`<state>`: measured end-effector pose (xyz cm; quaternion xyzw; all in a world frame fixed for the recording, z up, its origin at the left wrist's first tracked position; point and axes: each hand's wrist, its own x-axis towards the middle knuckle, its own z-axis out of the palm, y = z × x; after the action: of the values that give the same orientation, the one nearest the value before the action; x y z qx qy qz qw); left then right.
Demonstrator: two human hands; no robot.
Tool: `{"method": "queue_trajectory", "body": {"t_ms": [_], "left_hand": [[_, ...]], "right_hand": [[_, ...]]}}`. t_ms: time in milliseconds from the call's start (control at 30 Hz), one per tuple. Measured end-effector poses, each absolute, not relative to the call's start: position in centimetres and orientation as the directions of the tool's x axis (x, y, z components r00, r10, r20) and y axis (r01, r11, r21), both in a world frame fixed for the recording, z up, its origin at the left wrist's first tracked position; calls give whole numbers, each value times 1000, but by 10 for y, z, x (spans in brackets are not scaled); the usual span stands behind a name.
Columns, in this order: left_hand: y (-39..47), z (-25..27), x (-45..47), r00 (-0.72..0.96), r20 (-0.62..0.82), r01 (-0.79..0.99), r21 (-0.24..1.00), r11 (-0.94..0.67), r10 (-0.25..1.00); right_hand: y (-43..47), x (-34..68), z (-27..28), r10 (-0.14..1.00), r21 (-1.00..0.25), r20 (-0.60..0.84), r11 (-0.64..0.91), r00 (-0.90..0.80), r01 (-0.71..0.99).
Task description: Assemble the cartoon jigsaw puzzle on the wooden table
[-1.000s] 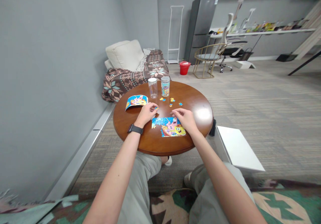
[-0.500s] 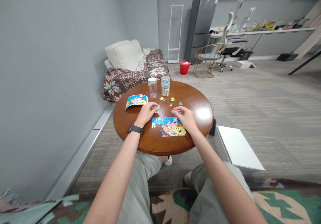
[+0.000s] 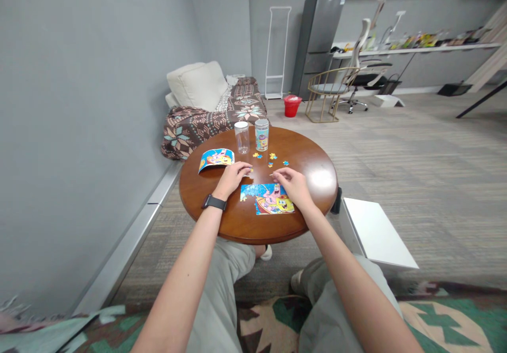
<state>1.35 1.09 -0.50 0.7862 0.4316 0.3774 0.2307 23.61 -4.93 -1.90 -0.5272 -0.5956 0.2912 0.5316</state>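
On the round wooden table lies a partly joined jigsaw puzzle (image 3: 275, 201) with pink and yellow cartoon figures on blue; its lower left corner is a gap. My left hand (image 3: 233, 178), with a dark watch on the wrist, is closed in a pinch around a small puzzle piece (image 3: 251, 170) above the puzzle's upper left edge. Over the upper right edge, my right hand (image 3: 292, 184) pinches a thin, pale-edged bit, apparently a puzzle piece (image 3: 271, 174) seen edge-on. Several loose pieces (image 3: 273, 156) lie beyond the hands, blue and yellow.
A curled picture sheet (image 3: 216, 158) stands on the table's left. At the back are a clear jar (image 3: 242, 139) with a white lid and a printed jar (image 3: 262, 136). A white box (image 3: 376, 231) sits on the floor to the right, and a sofa (image 3: 222, 99) is behind the table.
The piece in my left fingers has turned, showing less of its blue and yellow face. A pale edge now shows at my right fingertips. Both hands stay nearly in place.
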Motion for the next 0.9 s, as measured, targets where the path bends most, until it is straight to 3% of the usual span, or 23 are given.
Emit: {"method": "queue_trajectory", "body": {"t_ms": [467, 667, 900], "left_hand": [[12, -8, 14, 331, 375, 482, 722, -497, 866], [10, -4, 14, 337, 354, 493, 723, -484, 872], [7, -3, 15, 346, 339, 480, 738, -475, 875]], "right_hand": [[-44, 235, -29, 915, -896, 374, 314, 153, 314], [-45, 235, -28, 938, -938, 325, 302, 124, 170], [-41, 237, -30, 914, -917, 371, 334, 162, 216]]}}
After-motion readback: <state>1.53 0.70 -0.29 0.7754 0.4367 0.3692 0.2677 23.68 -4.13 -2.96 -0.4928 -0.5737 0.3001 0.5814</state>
